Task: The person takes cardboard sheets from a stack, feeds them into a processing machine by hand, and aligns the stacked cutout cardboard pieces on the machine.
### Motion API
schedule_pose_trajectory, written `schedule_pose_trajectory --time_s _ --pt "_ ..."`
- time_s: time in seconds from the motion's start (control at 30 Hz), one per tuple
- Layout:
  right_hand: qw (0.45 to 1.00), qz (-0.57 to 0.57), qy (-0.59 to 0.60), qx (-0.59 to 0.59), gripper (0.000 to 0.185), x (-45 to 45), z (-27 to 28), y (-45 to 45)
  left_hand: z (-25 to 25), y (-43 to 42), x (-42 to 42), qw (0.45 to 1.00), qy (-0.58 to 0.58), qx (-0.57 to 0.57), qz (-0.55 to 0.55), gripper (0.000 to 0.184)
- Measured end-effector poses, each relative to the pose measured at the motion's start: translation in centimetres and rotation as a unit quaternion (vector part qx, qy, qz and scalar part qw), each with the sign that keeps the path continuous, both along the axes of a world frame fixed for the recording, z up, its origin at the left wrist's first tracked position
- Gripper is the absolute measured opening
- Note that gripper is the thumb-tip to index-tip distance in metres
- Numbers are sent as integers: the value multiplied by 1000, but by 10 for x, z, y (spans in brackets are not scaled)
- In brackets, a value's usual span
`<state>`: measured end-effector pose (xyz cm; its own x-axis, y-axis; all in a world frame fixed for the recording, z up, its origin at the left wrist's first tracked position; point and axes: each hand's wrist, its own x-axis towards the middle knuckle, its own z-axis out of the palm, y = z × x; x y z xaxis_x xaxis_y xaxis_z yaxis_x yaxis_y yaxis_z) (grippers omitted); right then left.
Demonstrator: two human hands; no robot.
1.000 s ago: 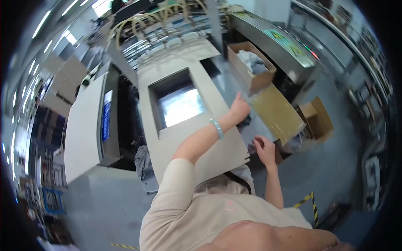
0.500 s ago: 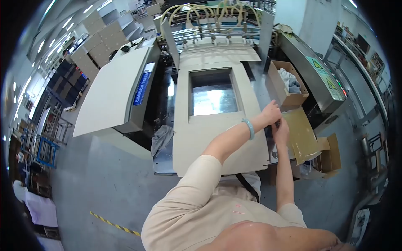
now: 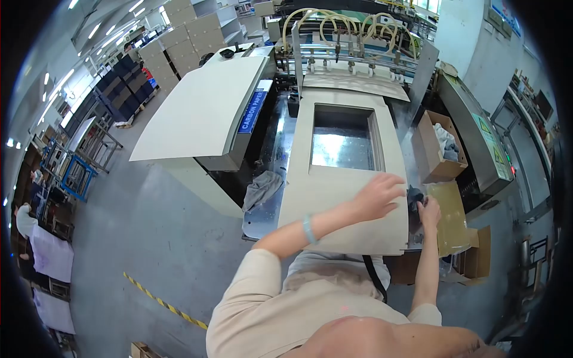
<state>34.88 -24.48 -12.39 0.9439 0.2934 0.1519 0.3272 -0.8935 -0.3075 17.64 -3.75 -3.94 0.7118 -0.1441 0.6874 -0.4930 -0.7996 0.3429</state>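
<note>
Cloth (image 3: pixel 414 197), dark, is touched by the right hand (image 3: pixel 429 211), grip undeterminable; the left hand (image 3: pixel 380 196), fingers parted, is positioned over pale board (image 3: pixel 319 194).

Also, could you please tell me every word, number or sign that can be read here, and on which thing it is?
"CARBON PAPER": on the blue-and-white box.
Yellow triangle signs on the metal housing: their print is too small to read.
Small red mark on the shirt: too blurred to read.
I can read no numbers.
</note>
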Motion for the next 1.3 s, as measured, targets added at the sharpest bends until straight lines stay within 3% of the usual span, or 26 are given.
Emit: schedule_pose_trajectory --time_s 0.1,0.23,0.3,0.33,0.4,0.57,0.77,0.93,1.17,1.3 --pt "1000 13 -27 8 29 -7 12 -8 -2 27 -57 996 39 -20 77 31" --pt "971 133 -57 188 40 -11 31 -3 -20 52 -112 981 86 -35 172 35" --pt "964 163 -16 209 45 -31 51 13 -27 61 -131 965 89 -33 246 43" --pt "965 158 -14 210 45 -36 47 18 -30 61 -137 966 92 -32 241 43" --pt "961 193 -9 197 56 -42 35 28 -36 59 -146 903 100 -13 418 55" --pt "978 149 80 118 66 -76 25 46 -72 47 -154 850 150 91 496 65" --pt "975 88 151 137 79 -83 34 56 -80 53 -152 863 147 53 481 72" --pt "980 91 140 112 77 -78 32 55 -81 52 -152 857 149 73 488 71" --pt "986 111 32 119 67 -77 28 55 -79 53 -152 864 129 65 482 71" --pt "968 142 44 203 61 -79 44 57 -83 51 -152 861 127 52 489 70"
